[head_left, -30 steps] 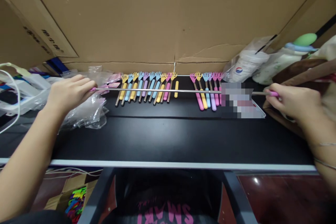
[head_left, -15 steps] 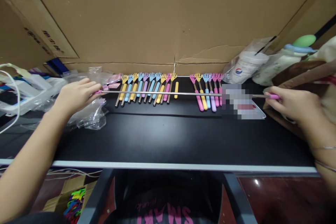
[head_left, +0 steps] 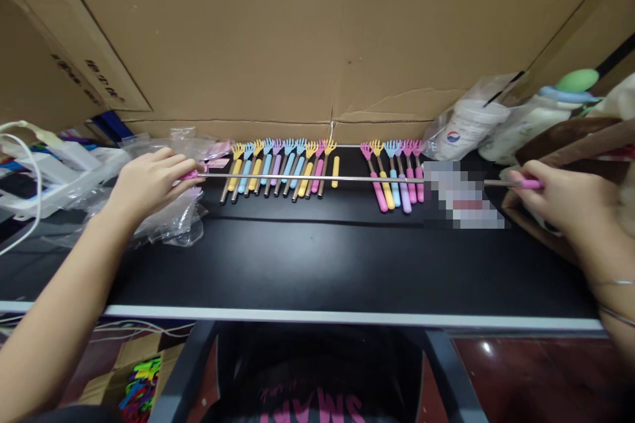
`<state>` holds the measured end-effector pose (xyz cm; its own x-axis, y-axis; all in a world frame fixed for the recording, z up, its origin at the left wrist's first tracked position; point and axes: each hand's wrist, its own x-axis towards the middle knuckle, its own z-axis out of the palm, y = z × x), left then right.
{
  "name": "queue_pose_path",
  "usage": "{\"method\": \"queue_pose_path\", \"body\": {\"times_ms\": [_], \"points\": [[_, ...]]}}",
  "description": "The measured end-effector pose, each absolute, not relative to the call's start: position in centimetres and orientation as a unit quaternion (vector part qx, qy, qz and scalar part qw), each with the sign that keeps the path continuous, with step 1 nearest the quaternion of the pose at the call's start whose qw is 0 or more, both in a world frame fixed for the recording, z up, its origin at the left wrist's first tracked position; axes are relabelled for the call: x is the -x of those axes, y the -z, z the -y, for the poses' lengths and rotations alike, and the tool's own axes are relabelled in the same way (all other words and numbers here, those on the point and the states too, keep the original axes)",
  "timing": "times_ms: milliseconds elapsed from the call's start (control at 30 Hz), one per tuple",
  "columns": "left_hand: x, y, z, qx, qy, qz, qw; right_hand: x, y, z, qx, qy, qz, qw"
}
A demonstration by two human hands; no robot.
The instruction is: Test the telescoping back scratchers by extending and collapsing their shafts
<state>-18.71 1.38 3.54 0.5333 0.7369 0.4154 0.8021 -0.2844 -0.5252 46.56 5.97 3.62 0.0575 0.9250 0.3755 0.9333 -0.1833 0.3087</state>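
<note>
A long telescopic back scratcher [head_left: 347, 178], a thin metal rod with pink ends, is stretched out level above the black table [head_left: 317, 264]. My left hand [head_left: 149, 182] is closed on its pink end at the left. My right hand [head_left: 560, 198] is pinched on its pink handle at the right. Behind the rod lie two rows of collapsed scratchers with yellow, blue, purple and pink handles: a larger group [head_left: 278, 165] and a smaller group [head_left: 394, 172].
Clear plastic bags [head_left: 169, 218] are heaped under my left hand. A cardboard wall [head_left: 297, 33] backs the table. A paper cup in a bag [head_left: 464, 125] and a bottle [head_left: 540, 112] stand at the right, beside a brown bag [head_left: 570, 139].
My left hand has moved right along the rod's line, so the extended scratcher is now shorter. The right hand has stayed about where it was.
</note>
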Motion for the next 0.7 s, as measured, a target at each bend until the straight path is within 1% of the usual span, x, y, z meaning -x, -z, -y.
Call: {"method": "queue_pose_path", "body": {"times_ms": [200, 367, 567, 700], "points": [[19.1, -3.6, -1.3, 0.797, 0.030, 0.484, 0.359, -45.7, -4.2, -5.8, 0.782, 0.219, 0.582, -0.024], [18.8, -3.2, -1.2, 0.796, 0.012, 0.496, 0.345, -45.5, -4.1, -5.5, 0.758, 0.239, 0.606, -0.017], [18.3, -3.2, -0.9, 0.800, -0.008, 0.480, 0.359, -45.9, -3.8, -5.7, 0.754, 0.230, 0.611, -0.071], [16.8, -3.3, -0.9, 0.804, 0.014, 0.457, 0.381, -44.2, -3.5, -5.2, 0.726, 0.303, 0.614, -0.063]]}}
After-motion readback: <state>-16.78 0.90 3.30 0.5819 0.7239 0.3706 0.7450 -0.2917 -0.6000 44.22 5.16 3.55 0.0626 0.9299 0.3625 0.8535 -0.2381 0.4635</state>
